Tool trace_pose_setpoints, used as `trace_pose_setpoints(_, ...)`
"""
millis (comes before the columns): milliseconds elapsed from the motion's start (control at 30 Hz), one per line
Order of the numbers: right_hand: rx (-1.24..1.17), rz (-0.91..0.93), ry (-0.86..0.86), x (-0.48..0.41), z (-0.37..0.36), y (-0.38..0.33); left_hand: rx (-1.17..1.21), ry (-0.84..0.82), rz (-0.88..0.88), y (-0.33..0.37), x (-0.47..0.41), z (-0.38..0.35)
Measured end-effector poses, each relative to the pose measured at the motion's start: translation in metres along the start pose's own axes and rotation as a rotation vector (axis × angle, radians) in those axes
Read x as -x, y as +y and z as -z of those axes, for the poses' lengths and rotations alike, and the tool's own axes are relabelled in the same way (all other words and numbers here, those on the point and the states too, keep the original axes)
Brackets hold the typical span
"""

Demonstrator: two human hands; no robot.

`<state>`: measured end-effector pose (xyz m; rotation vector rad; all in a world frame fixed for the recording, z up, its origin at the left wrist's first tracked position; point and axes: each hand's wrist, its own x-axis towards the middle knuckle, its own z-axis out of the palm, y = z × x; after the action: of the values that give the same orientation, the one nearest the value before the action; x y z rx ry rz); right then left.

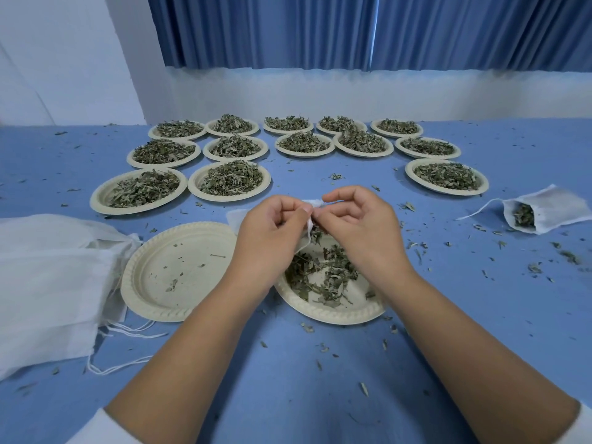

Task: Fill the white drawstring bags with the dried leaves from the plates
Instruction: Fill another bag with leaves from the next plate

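Over the blue tabletop [288, 379], left hand [272, 225] and right hand [355, 225] pinch a white fabric drawstring bag [315, 203] above a round cream plate [333, 315]

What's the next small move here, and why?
Probably the right hand should let go of the white bag and dip to pinch leaves from the near plate, while the left hand holds the mouth open. Both hands pinch the bag's rim directly above that plate, which has leaves left; the plate beside it is nearly bare.
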<state>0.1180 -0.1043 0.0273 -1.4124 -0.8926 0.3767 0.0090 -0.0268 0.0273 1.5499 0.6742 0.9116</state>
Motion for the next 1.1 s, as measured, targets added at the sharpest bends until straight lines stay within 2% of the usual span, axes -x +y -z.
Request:
trace_pose_setpoints(100, -0.005, 0.006, -0.072, 0.000, 0.001, -0.003, 0.000, 0.028, 0.007, 0.001, -0.001, 0.002)
trace_pose_setpoints(200, -0.031, 0.052, -0.244, 0.001, 0.005, -0.004, 0.021, 0.053, 0.032, 0.002, -0.004, 0.006)
trace_pose_setpoints(333, 0.084, 0.138, -0.333, 0.001, 0.007, -0.003, 0.033, 0.024, 0.041, 0.005, -0.004, 0.010)
trace_pose_setpoints(500, -0.005, 0.099, -0.329, -0.004, 0.011, -0.004, 0.018, -0.028, 0.047, 0.008, -0.003, 0.012)
trace_pose_setpoints(633, -0.025, 0.130, -0.256, -0.004, 0.012, -0.002, 0.011, -0.091, 0.045, 0.013, 0.000, 0.011)
trace_pose_setpoints(867, 0.186, 0.219, -0.081, -0.005, 0.010, 0.000, 0.040, -0.148, 0.068, 0.018, 0.003, 0.010)
trace_pose_setpoints(933, 0.215, 0.160, -0.061, -0.006, 0.011, 0.003, 0.048, -0.165, 0.070, 0.018, 0.004, 0.010)
trace_pose_setpoints(1000, 0.233, 0.032, -0.121, -0.009, 0.013, 0.004, 0.056, -0.188, 0.061, 0.018, 0.004, 0.010)
trace_pose_setpoints(1100, -0.009, -0.241, -0.301, -0.010, 0.012, 0.004, 0.061, -0.221, 0.034, 0.019, 0.007, 0.010)
